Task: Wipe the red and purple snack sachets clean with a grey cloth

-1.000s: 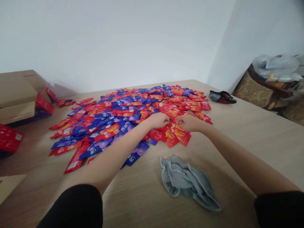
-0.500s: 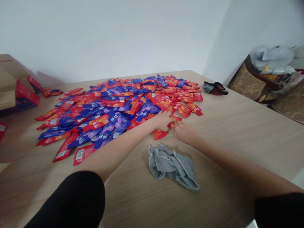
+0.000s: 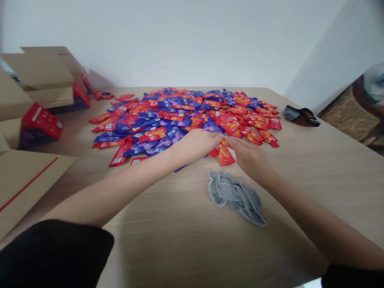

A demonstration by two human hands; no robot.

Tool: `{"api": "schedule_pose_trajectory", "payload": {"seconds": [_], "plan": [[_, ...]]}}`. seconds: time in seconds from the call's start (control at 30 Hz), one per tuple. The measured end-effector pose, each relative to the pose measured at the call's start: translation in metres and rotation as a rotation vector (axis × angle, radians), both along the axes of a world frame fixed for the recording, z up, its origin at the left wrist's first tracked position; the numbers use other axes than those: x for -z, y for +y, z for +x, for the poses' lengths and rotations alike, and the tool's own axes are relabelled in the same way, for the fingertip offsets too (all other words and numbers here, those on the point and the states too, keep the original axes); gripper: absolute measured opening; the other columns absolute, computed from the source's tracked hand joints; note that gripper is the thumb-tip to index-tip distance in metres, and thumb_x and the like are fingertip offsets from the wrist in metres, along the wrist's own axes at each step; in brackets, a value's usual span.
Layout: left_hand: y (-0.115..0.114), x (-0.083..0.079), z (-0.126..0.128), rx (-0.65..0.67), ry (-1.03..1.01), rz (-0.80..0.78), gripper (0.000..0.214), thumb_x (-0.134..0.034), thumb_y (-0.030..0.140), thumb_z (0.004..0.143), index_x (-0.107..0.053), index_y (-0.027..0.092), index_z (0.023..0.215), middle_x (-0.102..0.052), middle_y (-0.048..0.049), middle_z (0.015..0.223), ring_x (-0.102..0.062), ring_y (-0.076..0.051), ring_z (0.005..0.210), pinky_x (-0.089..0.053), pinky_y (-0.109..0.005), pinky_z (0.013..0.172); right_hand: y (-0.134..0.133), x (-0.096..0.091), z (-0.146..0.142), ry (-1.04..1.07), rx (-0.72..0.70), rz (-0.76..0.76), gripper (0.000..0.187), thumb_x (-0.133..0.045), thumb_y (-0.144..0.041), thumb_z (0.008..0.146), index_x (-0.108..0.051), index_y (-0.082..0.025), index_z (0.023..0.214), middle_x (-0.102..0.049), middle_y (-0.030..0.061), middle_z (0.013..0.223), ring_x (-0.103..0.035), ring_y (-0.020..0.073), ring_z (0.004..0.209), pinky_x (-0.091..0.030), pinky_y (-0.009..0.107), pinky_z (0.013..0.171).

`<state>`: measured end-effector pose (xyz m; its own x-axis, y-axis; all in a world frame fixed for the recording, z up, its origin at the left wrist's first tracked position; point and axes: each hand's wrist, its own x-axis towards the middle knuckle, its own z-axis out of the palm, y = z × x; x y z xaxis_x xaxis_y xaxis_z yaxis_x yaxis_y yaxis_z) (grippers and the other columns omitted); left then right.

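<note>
A broad heap of red-orange and purple-blue sachets (image 3: 171, 134) lies across the table. At its near right edge my left hand (image 3: 202, 142) reaches in with fingers together and bent down; whatever they hold is hidden. My right hand (image 3: 247, 154) comes from the other side, fingers stretched out, its fingertips meeting those of my left hand. Just below the meeting fingertips lies a red-orange sachet (image 3: 225, 156), partly covered by the hands. Nearer to me is a crumpled grey cloth (image 3: 235, 196) with pale stitched edges, touched by neither hand.
Open cardboard boxes (image 3: 48, 72) with red and purple printed sides stand at the left, one flap (image 3: 33, 180) reaching over the table. A dark, shiny object (image 3: 301, 116) lies at the right. Beyond the table's right edge is a patterned chair (image 3: 345, 112) with plastic bags.
The view has turned left, bringing more of the boxes in. My hands have come together at the fingertips, and the right fingers have straightened from a pinch by a red-orange sachet.
</note>
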<state>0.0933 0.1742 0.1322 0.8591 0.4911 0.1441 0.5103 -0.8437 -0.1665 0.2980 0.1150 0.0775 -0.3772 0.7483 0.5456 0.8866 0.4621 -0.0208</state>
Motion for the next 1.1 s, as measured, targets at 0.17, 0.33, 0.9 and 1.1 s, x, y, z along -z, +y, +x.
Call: {"api": "schedule_pose_trajectory", "payload": {"seconds": [0.17,0.33,0.9,1.1], "plan": [[-0.071,0.054,-0.089,-0.116,-0.062,-0.091,0.047,-0.043,0.006,0.094,-0.050,0.014,0.139,-0.056,-0.0135,0.141,-0.057,-0.020,0.127,-0.047,-0.033,0.105,-0.034,0.038,-0.060,0.018,-0.392,-0.110,0.057,-0.035,-0.001,0.088,-0.054,-0.015,0.140,-0.058,0.0108,0.139,-0.053,0.0200,0.130,-0.046,0.040,0.109],[-0.125,0.123,-0.125,-0.223,0.042,-0.174,0.051,-0.038,0.007,0.094,-0.043,0.009,0.145,-0.044,-0.0160,0.150,-0.044,-0.023,0.139,-0.042,-0.038,0.111,-0.056,0.082,-0.093,-0.064,-0.485,-0.316,0.043,-0.044,-0.006,0.092,-0.061,-0.014,0.130,-0.061,0.0119,0.135,-0.054,0.0206,0.128,-0.045,0.041,0.110],[-0.170,0.140,-0.161,-0.407,-0.082,-0.276,0.065,-0.038,0.048,0.097,-0.031,0.018,0.153,-0.028,-0.0045,0.160,-0.020,-0.034,0.149,-0.024,-0.054,0.119,-0.073,0.067,-0.039,0.226,0.067,-0.414,0.032,-0.038,-0.020,0.094,-0.055,-0.020,0.121,-0.059,0.0128,0.115,-0.058,0.0246,0.106,-0.049,0.041,0.092],[-0.168,0.136,-0.159,-0.415,-0.103,-0.286,0.063,-0.041,0.051,0.095,-0.041,0.016,0.148,-0.041,-0.0107,0.154,-0.026,-0.034,0.147,-0.023,-0.056,0.118,-0.061,0.043,-0.158,0.153,-0.127,-0.294,0.032,-0.042,-0.024,0.096,-0.061,-0.022,0.121,-0.053,0.0129,0.130,-0.051,0.0274,0.114,-0.044,0.043,0.094]]}}
